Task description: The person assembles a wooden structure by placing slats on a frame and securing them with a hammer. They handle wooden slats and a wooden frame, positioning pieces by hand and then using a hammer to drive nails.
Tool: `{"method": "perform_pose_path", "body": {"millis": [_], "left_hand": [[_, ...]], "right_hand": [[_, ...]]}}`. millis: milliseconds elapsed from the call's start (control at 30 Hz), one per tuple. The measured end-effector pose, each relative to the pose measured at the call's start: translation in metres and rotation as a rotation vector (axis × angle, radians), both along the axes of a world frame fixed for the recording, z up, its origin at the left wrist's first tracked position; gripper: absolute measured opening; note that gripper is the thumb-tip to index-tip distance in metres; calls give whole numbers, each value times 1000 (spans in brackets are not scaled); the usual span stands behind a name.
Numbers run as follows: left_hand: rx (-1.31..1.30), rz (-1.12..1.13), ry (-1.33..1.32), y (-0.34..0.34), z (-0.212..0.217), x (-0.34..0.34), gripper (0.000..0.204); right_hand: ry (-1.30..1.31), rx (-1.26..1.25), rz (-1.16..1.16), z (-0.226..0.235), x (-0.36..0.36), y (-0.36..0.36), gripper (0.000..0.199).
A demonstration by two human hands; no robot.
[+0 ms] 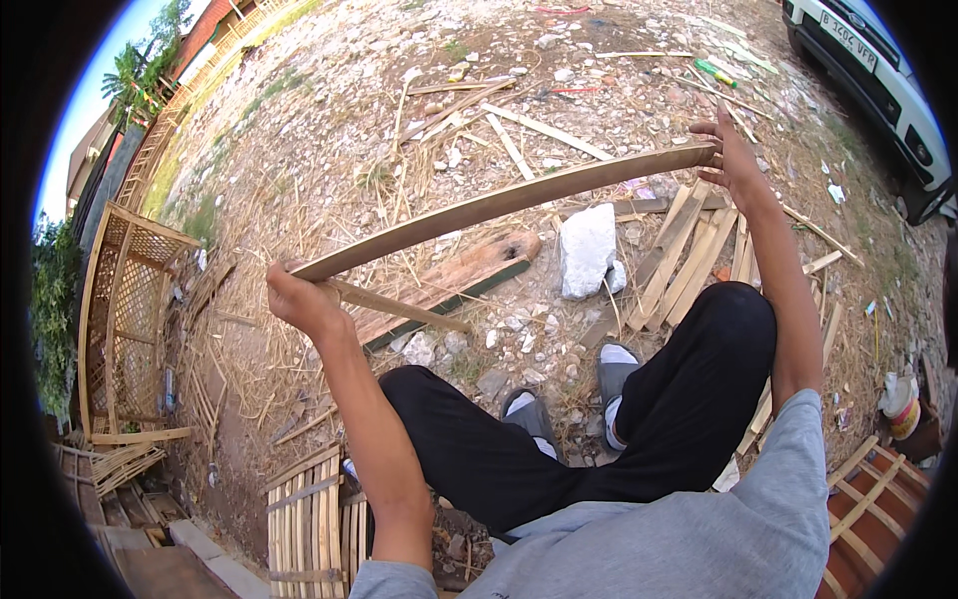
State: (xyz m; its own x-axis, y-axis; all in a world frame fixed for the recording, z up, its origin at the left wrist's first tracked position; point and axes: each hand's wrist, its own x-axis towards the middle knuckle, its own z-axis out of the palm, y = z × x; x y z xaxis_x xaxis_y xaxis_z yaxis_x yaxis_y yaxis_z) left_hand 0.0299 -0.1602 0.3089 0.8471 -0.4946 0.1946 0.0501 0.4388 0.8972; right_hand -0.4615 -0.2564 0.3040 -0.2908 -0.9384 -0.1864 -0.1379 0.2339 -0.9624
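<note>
A long, flat bamboo slat (pixel 519 195) stretches across in front of me, slightly bowed and higher at its right end. Its left end is gripped in my closed left hand (pixel 304 299). At the right end, my right hand (pixel 736 160) holds the tip between thumb and fingers, the fingers partly spread. A shorter strip (pixel 399 304) slants down and right from beside my left hand; whether that hand holds it too, I cannot tell. Beneath the slat lies a thick, weathered wooden plank (pixel 449 285), with a white stone block (pixel 588 252) to its right.
Cut bamboo slats (pixel 689 255) lie beyond my right knee, with loose strips (pixel 499 125) scattered farther off on stony ground. A lattice panel (pixel 130 319) stands at left. Slatted bamboo pieces (pixel 307 514) lie at lower left. A white vehicle (pixel 868 90) is parked at upper right.
</note>
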Motion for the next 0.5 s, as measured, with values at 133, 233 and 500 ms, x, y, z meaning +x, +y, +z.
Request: {"method": "perform_pose_path", "body": {"millis": [133, 233, 500], "left_hand": [[2, 4, -5, -2, -1, 1, 21], [-8, 1, 1, 0, 0, 2, 21], [-3, 42, -28, 6, 0, 9, 26]], "right_hand": [[-147, 48, 47, 4, 10, 6, 62], [-125, -6, 79, 10, 23, 10, 59], [-206, -65, 233, 8, 27, 9, 49]]}}
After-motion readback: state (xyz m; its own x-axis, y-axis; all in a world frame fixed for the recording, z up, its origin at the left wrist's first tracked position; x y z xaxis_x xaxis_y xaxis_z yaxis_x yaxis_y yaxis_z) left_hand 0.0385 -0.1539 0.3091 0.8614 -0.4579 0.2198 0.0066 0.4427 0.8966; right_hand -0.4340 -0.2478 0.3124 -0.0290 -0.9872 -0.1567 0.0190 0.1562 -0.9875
